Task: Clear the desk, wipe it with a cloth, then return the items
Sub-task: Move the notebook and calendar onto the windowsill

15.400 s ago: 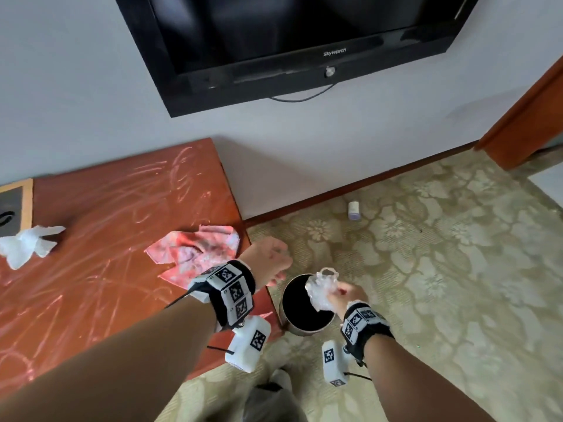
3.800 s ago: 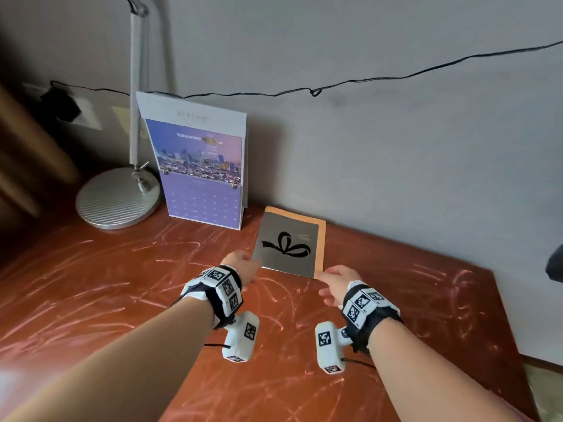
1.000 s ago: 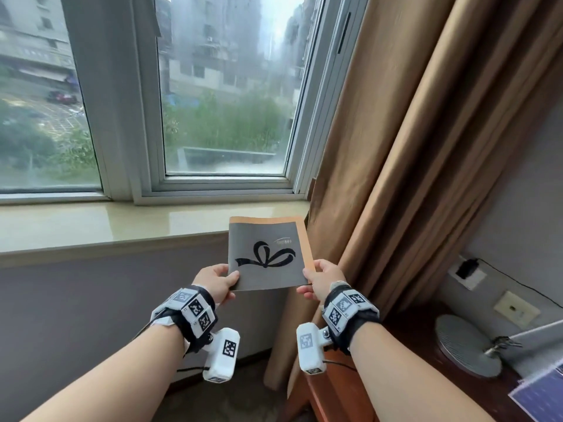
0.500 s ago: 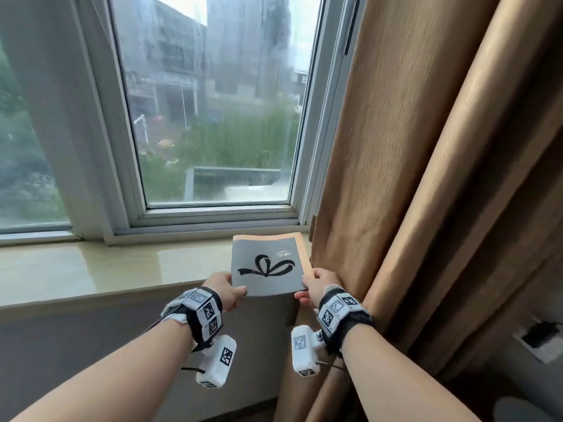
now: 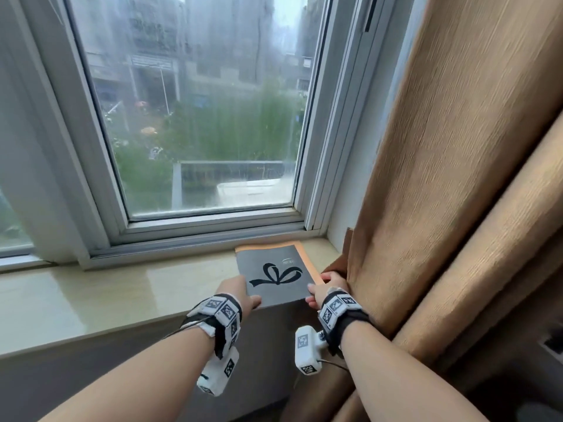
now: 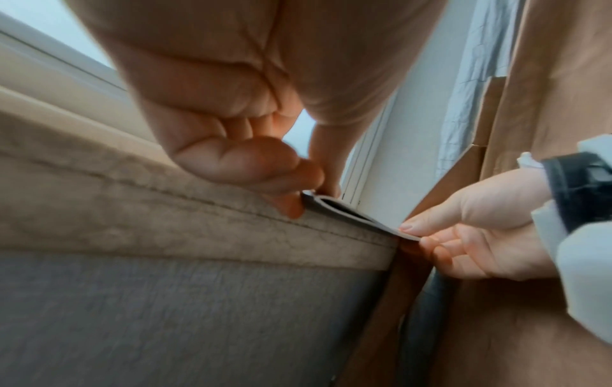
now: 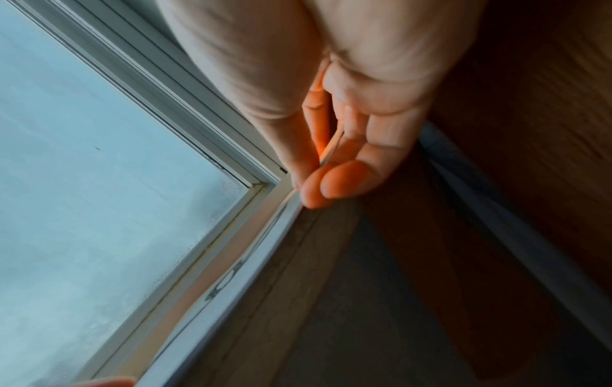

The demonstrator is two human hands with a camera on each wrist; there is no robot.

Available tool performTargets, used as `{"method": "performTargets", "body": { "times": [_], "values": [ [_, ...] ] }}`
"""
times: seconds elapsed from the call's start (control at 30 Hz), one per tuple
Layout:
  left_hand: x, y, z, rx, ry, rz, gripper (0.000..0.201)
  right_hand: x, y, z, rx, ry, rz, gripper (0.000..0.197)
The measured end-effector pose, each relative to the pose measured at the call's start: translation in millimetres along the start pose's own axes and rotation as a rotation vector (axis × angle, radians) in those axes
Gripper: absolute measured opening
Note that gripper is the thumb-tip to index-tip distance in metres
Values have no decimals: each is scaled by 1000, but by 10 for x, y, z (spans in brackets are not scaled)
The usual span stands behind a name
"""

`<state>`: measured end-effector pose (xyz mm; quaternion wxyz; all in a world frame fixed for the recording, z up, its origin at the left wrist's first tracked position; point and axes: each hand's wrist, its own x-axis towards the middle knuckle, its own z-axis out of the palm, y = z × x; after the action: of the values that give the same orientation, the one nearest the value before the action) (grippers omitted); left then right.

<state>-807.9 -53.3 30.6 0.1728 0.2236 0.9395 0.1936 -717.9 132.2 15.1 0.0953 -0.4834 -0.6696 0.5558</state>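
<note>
A thin grey booklet (image 5: 275,277) with a black bow drawing and an orange border lies flat on the beige windowsill (image 5: 122,296), its near edge over the sill's front. My left hand (image 5: 243,295) pinches the booklet's near left corner (image 6: 314,200), thumb on top and fingers beneath. My right hand (image 5: 320,289) pinches the near right corner (image 6: 409,235), close against the curtain. In the right wrist view the booklet's edge (image 7: 328,154) shows thin between thumb and fingers.
A brown curtain (image 5: 457,178) hangs right beside the booklet and my right hand. The window frame (image 5: 213,229) borders the sill at the back. The sill stretches bare to the left. A grey wall (image 5: 91,376) drops below the sill.
Both hands have carried the booklet forward and down onto the windowsill; it was held above the sill's edge before. The view has moved closer to the window.
</note>
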Motion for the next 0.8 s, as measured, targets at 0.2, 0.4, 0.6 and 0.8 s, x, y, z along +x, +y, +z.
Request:
{"method": "performTargets", "body": {
  "times": [0.2,0.4,0.6,0.8],
  "values": [
    [-4,72,-105,175,-57,56,42,-105,-48,58,20,112,57,27],
    [-177,478,-318,240,66,302,36,-432,-86,17,-248,265,-85,36],
    [-482,901,187,200,-169,530,28,-1001,425,-304,-321,145,-17,16],
    [-1130,1251,1157,284,-520,729,23,-1608,1347,-1093,-356,186,197,14]
  ]
}}
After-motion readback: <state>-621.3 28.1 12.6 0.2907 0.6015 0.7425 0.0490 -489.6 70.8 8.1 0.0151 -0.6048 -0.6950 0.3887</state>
